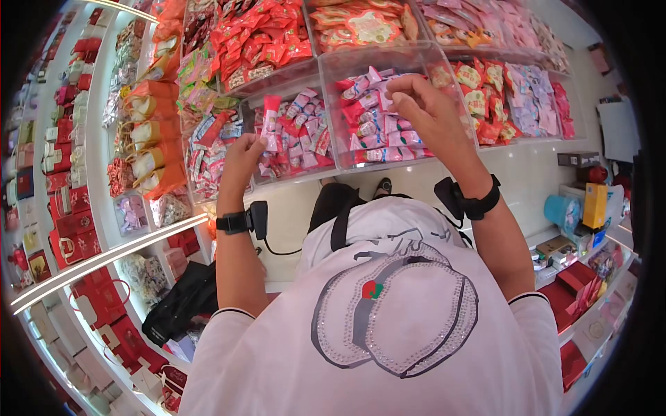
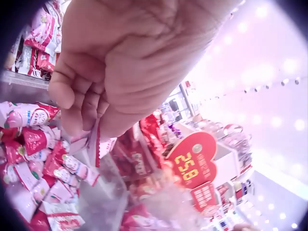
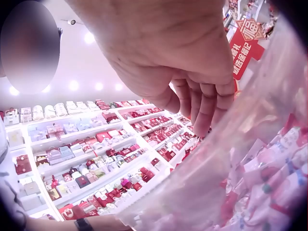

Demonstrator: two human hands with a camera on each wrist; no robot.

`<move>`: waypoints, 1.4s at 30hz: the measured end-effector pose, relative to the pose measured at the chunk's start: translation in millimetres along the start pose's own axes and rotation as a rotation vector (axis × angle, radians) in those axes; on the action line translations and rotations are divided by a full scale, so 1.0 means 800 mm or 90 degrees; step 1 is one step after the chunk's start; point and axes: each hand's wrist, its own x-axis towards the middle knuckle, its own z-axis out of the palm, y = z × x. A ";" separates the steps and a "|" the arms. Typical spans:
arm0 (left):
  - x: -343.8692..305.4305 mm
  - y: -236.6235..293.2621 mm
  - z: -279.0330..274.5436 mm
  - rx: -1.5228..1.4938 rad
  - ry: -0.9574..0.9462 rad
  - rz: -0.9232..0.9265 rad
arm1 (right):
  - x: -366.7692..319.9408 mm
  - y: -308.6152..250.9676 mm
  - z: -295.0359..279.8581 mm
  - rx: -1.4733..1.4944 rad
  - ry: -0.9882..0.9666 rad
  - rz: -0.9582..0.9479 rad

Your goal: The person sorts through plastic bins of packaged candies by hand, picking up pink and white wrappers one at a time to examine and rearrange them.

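Observation:
My left hand [image 1: 243, 158] pinches a pink wrapped candy [image 1: 271, 116] by its lower end, holding it upright over the left clear bin. In the left wrist view only the crimped edge of its wrapper [image 2: 98, 148] shows below the fingertips; the rest is hidden by the hand. Pink and red wrapped candies [image 1: 305, 121] fill that bin. Over the neighbouring bin, my right hand [image 1: 436, 116] has its fingers loosely bent, with nothing seen between them in the right wrist view. Pink and white candies [image 1: 371, 132] lie in rows beneath it.
A clear plastic wall [image 1: 330, 104] divides the two bins. More bins behind hold red packets [image 1: 263, 35] and other sweets. Shelves with red boxes [image 1: 69, 222] line the left side. A heart-shaped price sign [image 2: 194, 159] stands beyond the left hand.

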 end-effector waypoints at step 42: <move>-0.036 0.203 0.106 -0.284 -0.178 0.205 | 0.018 -0.016 -0.015 -0.088 -0.134 -0.093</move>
